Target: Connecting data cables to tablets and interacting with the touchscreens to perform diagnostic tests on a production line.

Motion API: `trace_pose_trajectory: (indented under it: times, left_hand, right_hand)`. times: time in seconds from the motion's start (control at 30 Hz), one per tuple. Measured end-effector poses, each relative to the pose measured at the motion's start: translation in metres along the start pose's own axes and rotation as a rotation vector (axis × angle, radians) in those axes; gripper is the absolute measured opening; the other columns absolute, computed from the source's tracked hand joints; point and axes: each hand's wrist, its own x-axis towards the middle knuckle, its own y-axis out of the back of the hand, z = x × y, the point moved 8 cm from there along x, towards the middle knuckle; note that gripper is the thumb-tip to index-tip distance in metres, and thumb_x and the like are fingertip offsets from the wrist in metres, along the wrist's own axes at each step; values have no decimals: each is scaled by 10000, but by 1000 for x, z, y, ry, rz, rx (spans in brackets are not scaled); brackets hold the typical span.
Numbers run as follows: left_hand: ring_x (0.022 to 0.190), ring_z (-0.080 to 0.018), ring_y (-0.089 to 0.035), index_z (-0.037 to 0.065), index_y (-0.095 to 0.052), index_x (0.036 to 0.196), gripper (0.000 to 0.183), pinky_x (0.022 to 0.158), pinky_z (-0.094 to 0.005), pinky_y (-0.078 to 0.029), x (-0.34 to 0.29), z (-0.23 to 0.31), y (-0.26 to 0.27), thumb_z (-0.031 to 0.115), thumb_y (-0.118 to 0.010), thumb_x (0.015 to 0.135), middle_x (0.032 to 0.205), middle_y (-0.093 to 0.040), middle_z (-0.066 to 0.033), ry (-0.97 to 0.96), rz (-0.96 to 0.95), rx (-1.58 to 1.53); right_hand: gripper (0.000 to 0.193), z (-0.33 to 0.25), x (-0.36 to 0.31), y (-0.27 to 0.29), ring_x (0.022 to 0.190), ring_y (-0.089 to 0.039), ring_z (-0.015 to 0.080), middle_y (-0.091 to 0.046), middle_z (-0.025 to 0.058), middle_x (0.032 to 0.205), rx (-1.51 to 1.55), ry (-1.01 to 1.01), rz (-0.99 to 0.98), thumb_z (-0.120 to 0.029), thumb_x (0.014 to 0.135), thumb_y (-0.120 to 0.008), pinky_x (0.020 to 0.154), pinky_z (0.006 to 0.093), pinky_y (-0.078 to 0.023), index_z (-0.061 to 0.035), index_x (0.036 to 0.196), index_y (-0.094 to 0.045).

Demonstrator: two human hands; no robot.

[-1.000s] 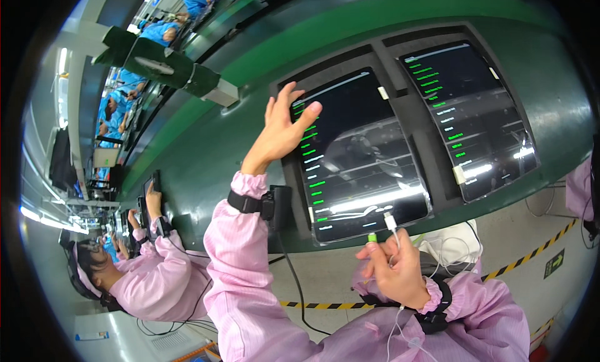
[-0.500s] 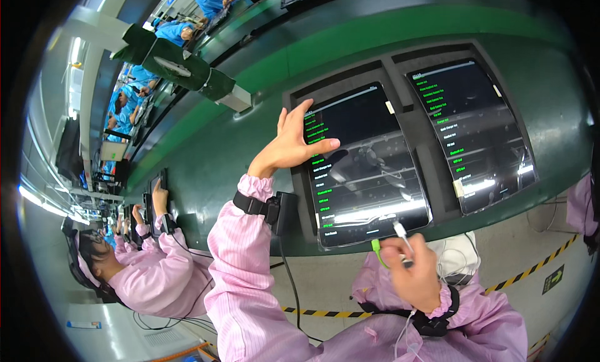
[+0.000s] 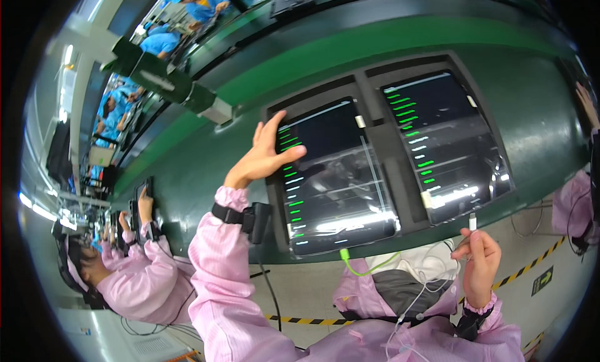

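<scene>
Two black tablets lie side by side in a dark foam tray, screens lit with rows of green and white text. My left hand is spread over the upper left edge of the left tablet, thumb and fingers apart. At that tablet's near edge sits a green plug, its green cable looping toward my lap. My right hand pinches a white cable plug, its tip pointing at the near edge of the right tablet. Whether the tip touches it, I cannot tell.
A green-wrapped post rises from the green bench at the left. A person in pink works farther left, and another person's sleeve shows at the right. White wires hang over my lap.
My right hand has moved right, from the left tablet's near edge to the right tablet's, carrying the white plug. The green plug stays at the left tablet. My left hand keeps its place there.
</scene>
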Motion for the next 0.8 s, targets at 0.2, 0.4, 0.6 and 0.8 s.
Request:
trace_pose_trajectory:
  times: [0.2,0.4,0.6,0.8]
  left_hand:
    - [1324,-402,-238,50,-284,1392,826,1077,-452,-218,9,1,5,501,-634,794,1372,-337,-267,11,47,-15]
    - [1171,-328,-491,-27,-480,1222,566,988,-362,-366,31,98,27,383,-612,855,1208,-534,-227,-198,361,127]
    - [1201,-272,-469,-13,-458,1247,547,976,-376,-385,75,178,15,357,-606,872,1233,-522,-196,-303,315,49]
    - [966,-331,-608,-37,-516,1171,587,820,-363,-476,113,195,-16,448,-597,850,1102,-585,-260,-363,247,87]
  right_hand:
    - [273,-10,10,40,506,-560,105,-599,85,534,-16,-40,-19,-141,932,-499,586,242,-442,97,875,-619]
    - [166,-2,9,41,437,-536,54,-564,26,482,-193,-66,15,-95,873,-602,397,178,-315,55,864,-675]
    - [168,2,18,26,428,-524,31,-571,20,458,-293,1,-18,-102,869,-608,388,186,-312,49,845,-680]
    - [171,2,22,21,437,-532,38,-592,35,480,-218,-33,-39,-104,875,-602,403,182,-342,47,844,-677]
